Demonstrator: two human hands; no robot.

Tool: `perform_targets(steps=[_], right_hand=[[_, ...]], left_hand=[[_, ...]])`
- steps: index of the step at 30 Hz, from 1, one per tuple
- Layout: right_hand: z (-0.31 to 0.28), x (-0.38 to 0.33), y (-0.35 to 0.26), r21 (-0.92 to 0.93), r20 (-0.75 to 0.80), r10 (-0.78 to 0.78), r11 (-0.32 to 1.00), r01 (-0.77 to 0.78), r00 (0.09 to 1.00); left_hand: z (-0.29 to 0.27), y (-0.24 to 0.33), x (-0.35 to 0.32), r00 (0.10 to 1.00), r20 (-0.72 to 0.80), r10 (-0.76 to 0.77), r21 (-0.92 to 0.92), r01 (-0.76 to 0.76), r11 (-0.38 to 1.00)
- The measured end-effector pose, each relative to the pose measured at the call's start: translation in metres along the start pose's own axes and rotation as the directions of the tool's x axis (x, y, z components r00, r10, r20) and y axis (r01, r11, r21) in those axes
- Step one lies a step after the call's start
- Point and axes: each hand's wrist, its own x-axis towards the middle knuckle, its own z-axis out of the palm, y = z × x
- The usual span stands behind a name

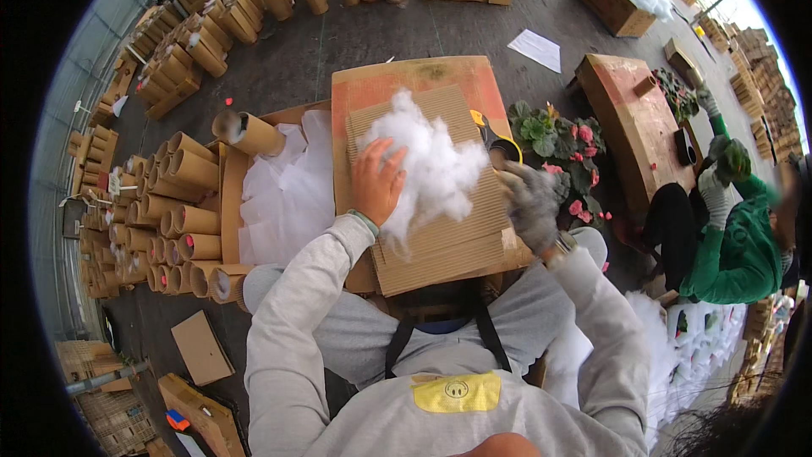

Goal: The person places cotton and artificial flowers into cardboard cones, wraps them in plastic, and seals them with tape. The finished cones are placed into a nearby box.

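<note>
A clump of white fluffy fibre filling lies on ribbed cardboard sheets, which rest on a cardboard box before me. My left hand, bare, lies on the left side of the fluff with its fingers stretched out. At the right edge of the sheets is my right hand in a grey glove. Motion blurs its fingers, so their grip cannot be made out. Just beyond it sits a yellow-and-black tool with looped handles, partly hidden. Potted plants with pink flowers stand right of the box.
On the left, white sheets fill an open carton beside many cardboard tubes. At right a co-worker in green sits by another cardboard box. A carton of white fluff stands far right.
</note>
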Motion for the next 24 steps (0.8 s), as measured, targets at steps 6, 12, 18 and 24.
perform_targets(steps=[6, 12, 18, 24], right_hand=[[0.067, 0.04, -0.059, 0.101, 0.664, 0.025, 0.987, -0.123, 0.747], [0.048, -0.026, -0.103, 0.51, 0.707, 0.117, 0.6, -0.617, 0.698], [0.02, 0.004, -0.041, 0.59, 0.696, 0.324, 0.252, -0.767, 0.641], [0.08, 0.029, -0.044, 0.15, 0.211, -0.004, 0.988, -0.028, 0.978]], left_hand=[[0.061, 0.007, 0.001, 0.926, 0.329, -0.187, 0.009, 0.195, 0.981], [0.104, 0.017, -0.003, 0.859, 0.335, -0.387, 0.395, 0.244, 0.885], [0.105, 0.03, -0.001, 0.842, 0.345, -0.415, 0.414, 0.26, 0.872], [0.099, 0.009, 0.0, 0.881, 0.339, -0.329, 0.231, 0.261, 0.937]])
